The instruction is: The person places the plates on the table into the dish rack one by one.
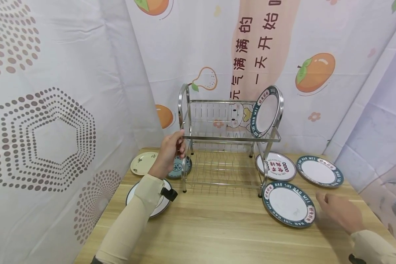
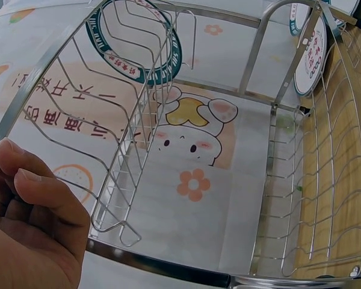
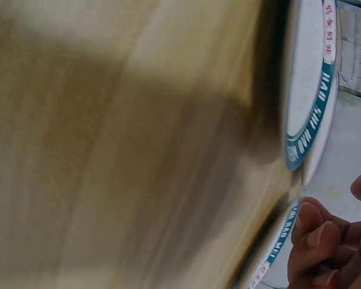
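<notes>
A two-tier metal dish rack (image 1: 231,139) stands on the wooden table. My left hand (image 1: 172,150) is at the left end of its upper front rail, fingers curled around that corner. On the upper tier, at the right end, a white plate with a green lettered rim (image 1: 266,113) stands on edge. My right hand (image 1: 341,212) hovers low at the right, beside a green-rimmed plate (image 1: 288,205) that lies flat. In the right wrist view its fingers (image 3: 316,241) are loosely bent, with nothing held between them and the thumb.
Another green-rimmed plate (image 1: 320,171) and a plate with red characters (image 1: 277,167) lie right of the rack. On the left are a cream plate (image 1: 143,164), a blue patterned plate (image 1: 176,168) and a white plate (image 1: 160,207) partly behind my left forearm. Printed curtains (image 1: 204,44) hang behind.
</notes>
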Tool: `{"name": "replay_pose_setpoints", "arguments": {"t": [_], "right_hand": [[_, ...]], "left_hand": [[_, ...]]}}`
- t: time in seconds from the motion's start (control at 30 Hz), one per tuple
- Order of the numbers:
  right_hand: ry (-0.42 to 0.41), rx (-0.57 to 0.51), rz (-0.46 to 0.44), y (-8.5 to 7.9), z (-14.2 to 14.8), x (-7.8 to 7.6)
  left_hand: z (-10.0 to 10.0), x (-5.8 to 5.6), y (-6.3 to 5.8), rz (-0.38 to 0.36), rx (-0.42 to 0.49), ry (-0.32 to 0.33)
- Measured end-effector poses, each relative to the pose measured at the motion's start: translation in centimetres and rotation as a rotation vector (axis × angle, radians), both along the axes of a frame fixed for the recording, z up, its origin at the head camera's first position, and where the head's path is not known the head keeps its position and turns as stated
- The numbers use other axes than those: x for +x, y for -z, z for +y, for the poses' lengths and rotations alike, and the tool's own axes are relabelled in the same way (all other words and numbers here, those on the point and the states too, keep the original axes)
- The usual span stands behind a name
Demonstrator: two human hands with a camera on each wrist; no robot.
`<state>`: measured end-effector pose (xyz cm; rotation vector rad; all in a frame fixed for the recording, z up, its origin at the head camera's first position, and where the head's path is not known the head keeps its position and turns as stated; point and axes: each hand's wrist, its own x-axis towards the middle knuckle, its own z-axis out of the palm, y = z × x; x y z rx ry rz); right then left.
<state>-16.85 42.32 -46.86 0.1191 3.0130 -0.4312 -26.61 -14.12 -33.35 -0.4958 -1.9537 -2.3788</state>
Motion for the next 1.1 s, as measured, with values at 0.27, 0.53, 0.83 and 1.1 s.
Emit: {"name": "replay_pose_setpoints", "arguments": {"t": [0.27, 0.53, 0.83, 1.1], "right_hand": [[-0.008, -0.009, -0.014, 1.4, -0.2, 0.3], [-0.004, -0.035, -0.069, 3.1, -0.6, 0.5], [-0.009, -0.088, -0.068, 3.6, -1.5, 0.8], [0.02, -0.208, -0.059, 3.9, -2.3, 1.0]], "left_hand": [[0.1, 0.1, -0.1, 0.003, 0.001, 0.001], [0.1, 0.0, 0.1, 0.001, 0.012, -0.004], [0.3, 0.0, 0.0, 0.005, 0.014, -0.006], [0.3, 0.2, 0.0, -0.008, 0.006, -0.015]]}}
